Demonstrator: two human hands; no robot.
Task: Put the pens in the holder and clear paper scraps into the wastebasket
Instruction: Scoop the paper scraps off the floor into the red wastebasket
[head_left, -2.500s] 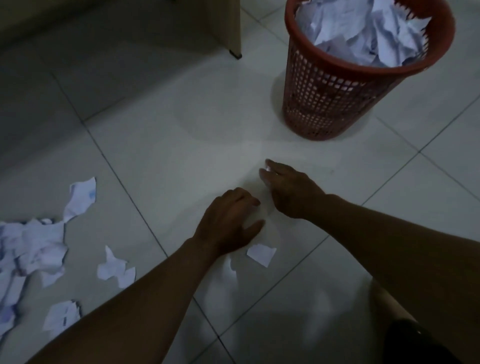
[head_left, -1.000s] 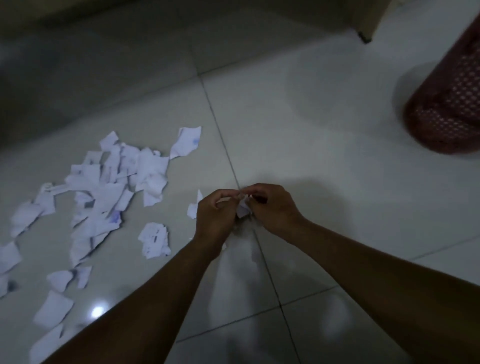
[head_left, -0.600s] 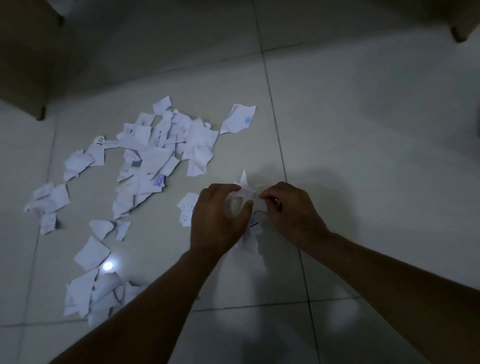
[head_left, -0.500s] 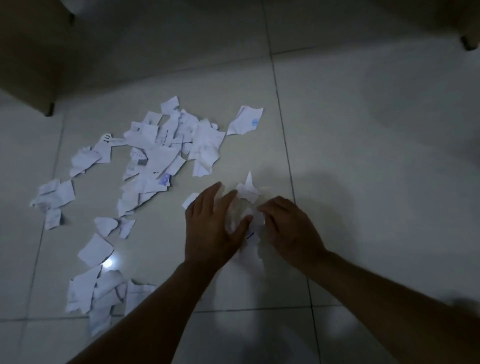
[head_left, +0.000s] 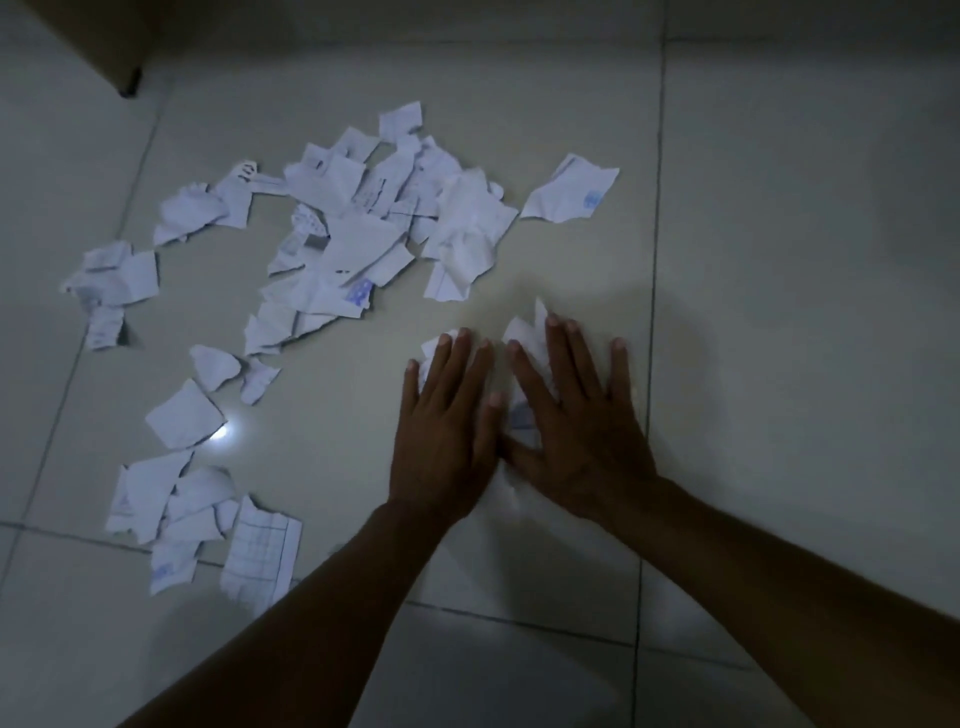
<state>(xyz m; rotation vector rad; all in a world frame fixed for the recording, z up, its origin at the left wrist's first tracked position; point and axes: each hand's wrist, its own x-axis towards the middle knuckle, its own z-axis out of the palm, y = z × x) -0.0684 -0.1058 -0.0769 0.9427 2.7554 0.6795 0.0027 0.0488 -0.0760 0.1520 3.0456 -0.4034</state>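
Item 1. Two bare forearms enter from the near edge of the tiled floor (head_left: 779, 260) and meet at the middle.

Item 2. Left hand (head_left: 447, 431): palm down, flat on the floor, fingers (head_left: 451, 364) straight and slightly spread, gripping nothing. A small white paper scrap (head_left: 430, 347) shows under its fingertips.

Item 3. Right hand (head_left: 576, 431): palm down just beside the left hand, thumbs nearly touching, fingers straight and spread, gripping nothing. It presses on a crumpled scrap (head_left: 524, 332) that shows past the index finger and between the two hands.

Item 4. Near-left cluster of scraps (head_left: 171, 509): several torn white pieces overlapping, lying across a grout line, left of the left forearm. One, a gridded piece (head_left: 262, 556), lies nearest the arm.

Item 5. Single torn square (head_left: 182, 415), flat, just beyond that cluster, beside a bright glare spot on the tile.

Item 6. Two small pieces (head_left: 215, 364) a little farther on, just apart from each other.

Item 7. Main pile of scraps (head_left: 363, 228): many overlapping white pieces, some with blue or dark print, beyond and left of the hands, well apart from them.

Item 8. Left outlier group (head_left: 111, 283): a few crumpled pieces, left of the main pile.

Item 9. Lone scrap with a blue mark (head_left: 571, 192), just right of the main pile, apart from it.

Item 10. Furniture leg (head_left: 130, 88), dark-footed, at the far left corner of the floor.
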